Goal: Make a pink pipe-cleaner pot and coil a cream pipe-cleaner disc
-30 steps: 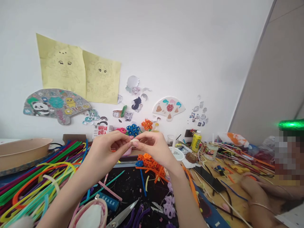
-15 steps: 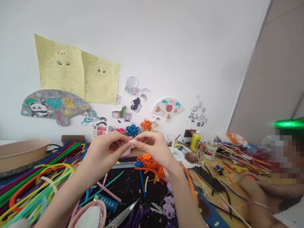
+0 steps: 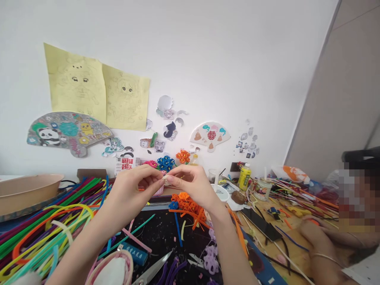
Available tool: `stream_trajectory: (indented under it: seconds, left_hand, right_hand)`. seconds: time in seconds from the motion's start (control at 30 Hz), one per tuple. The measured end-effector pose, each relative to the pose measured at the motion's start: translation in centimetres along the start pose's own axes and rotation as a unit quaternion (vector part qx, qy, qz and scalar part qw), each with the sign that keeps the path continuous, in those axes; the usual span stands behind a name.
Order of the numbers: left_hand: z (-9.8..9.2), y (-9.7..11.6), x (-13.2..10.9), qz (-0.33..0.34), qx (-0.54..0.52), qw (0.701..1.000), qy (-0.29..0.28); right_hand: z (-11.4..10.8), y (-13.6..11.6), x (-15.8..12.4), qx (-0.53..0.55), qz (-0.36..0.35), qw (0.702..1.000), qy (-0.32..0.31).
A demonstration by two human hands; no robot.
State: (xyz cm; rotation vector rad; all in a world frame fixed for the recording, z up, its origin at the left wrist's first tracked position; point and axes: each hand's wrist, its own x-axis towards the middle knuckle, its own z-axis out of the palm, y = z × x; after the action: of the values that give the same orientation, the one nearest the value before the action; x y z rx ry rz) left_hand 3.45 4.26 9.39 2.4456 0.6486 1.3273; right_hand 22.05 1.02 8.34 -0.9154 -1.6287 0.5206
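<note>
Both of my hands are raised above the table and meet at the fingertips. My left hand (image 3: 130, 192) and my right hand (image 3: 191, 186) each pinch a small pale piece (image 3: 167, 178), too small to name. Below them, bent orange pipe cleaners (image 3: 190, 206) lie on a black mat (image 3: 166, 237). Scissors (image 3: 152, 269) rest near the front edge. Purple pipe-cleaner shapes (image 3: 209, 255) lie under my right forearm.
A heap of coloured pipe cleaners (image 3: 47, 221) covers the left. A tan bowl (image 3: 26, 190) stands far left. Pipe-cleaner flowers (image 3: 166, 161), a yellow bottle (image 3: 244, 177) and a white cup (image 3: 221, 192) stand at the wall. Another person's hand (image 3: 314, 237) rests at the right by a phone (image 3: 261, 223).
My hands stay pinched together on the pale piece with hardly any movement. The green light at the far right has gone out.
</note>
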Motion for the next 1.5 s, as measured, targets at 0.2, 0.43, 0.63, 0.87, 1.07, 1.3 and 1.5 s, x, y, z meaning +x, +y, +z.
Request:
stream_trajectory:
  seconds: [0.2,0.43,0.63,0.87,1.07,1.3,1.5]
  left_hand:
    - [0.0,0.4,0.0,-0.02,-0.028,0.999,0.002]
    - [0.0,0.4,-0.2,-0.044,-0.054,0.998,-0.007]
    - [0.1,0.4,-0.1,-0.055,-0.04,0.998,-0.015]
    - [0.2,0.1,-0.1,-0.047,-0.004,0.999,-0.023]
    - [0.3,0.0,-0.1,-0.002,0.097,0.995,-0.029]
    - [0.6,0.0,-0.4,0.032,0.227,0.972,-0.058]
    - [1.0,-0.1,-0.6,0.056,0.323,0.941,-0.085]
  right_hand:
    - [-0.7,0.2,0.0,-0.004,0.009,0.999,-0.033]
    - [-1.3,-0.3,-0.2,-0.024,0.02,0.999,-0.034]
    - [-0.7,-0.1,0.0,-0.019,0.006,1.0,-0.02]
    - [-0.9,0.2,-0.1,-0.036,0.016,0.998,-0.041]
    - [-0.7,-0.2,-0.3,-0.102,0.012,0.994,-0.031]
    - [0.1,-0.4,-0.2,-0.2,-0.046,0.978,-0.028]
    - [1.0,-1.0,-0.5,-0.264,-0.064,0.961,-0.059]
